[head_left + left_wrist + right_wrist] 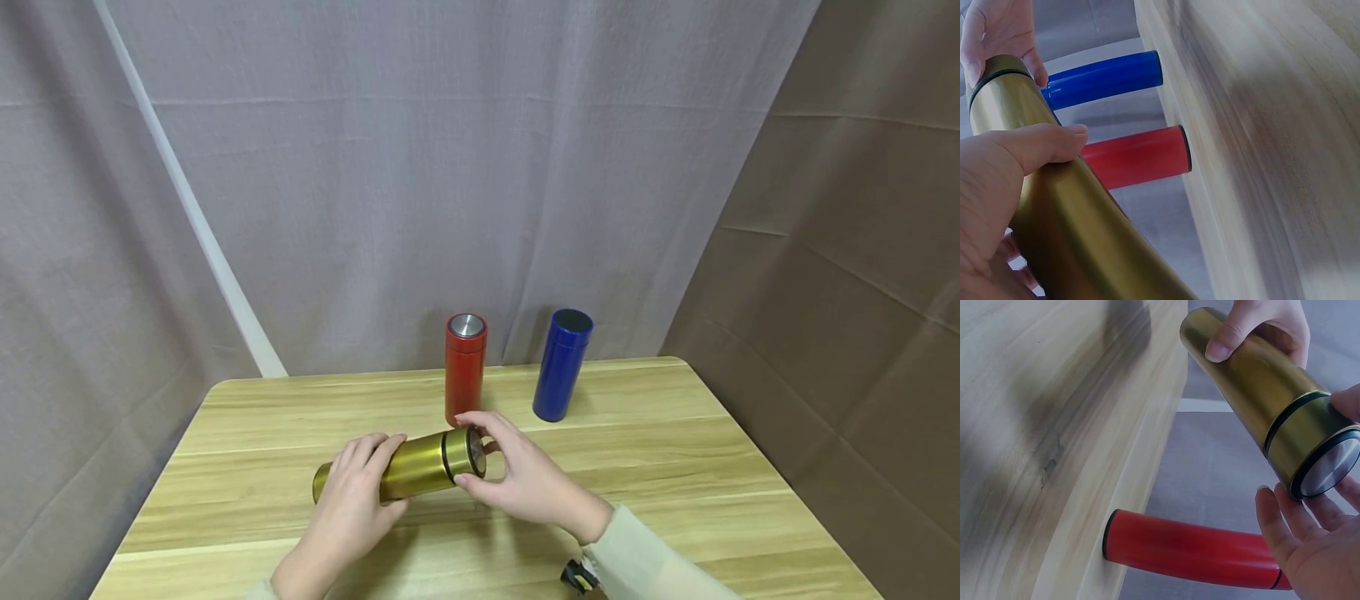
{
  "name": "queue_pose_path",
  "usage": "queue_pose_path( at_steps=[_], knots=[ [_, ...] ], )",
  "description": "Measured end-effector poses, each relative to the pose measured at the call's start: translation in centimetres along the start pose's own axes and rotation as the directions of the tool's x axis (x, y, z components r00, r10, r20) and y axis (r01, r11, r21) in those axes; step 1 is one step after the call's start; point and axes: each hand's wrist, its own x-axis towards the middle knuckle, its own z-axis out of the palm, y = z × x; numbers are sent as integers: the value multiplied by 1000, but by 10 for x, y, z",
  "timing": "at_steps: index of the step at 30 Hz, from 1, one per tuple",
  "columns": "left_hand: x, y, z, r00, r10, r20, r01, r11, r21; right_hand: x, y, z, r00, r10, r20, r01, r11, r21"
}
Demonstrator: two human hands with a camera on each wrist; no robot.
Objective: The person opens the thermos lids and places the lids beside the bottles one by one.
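A gold bottle (420,464) with a lid lies sideways in the hands, its lid end toward the right, above the table. My left hand (353,500) grips its body; in the left wrist view the thumb of the left hand (997,181) lies across the gold bottle (1079,231). My right hand (528,479) holds the lid between thumb and fingers. From the right wrist view, the fingers of the right hand (1329,550) are at the lid (1300,440), which has a silver top and a dark ring below it.
A red bottle (465,375) stands upright just behind the gold one. To its right stands a blue bottle (561,367) with a dark top. Both are on the wooden table (675,467), with grey curtains (450,183) behind it.
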Motion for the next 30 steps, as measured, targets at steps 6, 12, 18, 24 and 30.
queue_pose_path(
  at_steps=[6,12,18,24,30],
  knots=[
    [-1,0,0,1000,11,-7,-11,1000,18,0,-3,0,991,136,-12,-136,989,52],
    [0,0,-1,997,66,-29,-64,995,71,3,-5,-1,906,423,-19,-416,898,145],
    [0,0,0,994,92,-51,-87,992,93,3,-5,-1,888,460,25,-456,872,176],
    [1,0,1,994,95,-56,-89,992,93,3,-6,1,898,440,2,-433,882,185],
    [1,0,0,995,86,-53,-81,993,90,2,-4,1,926,377,-17,-372,919,131]
  ],
)
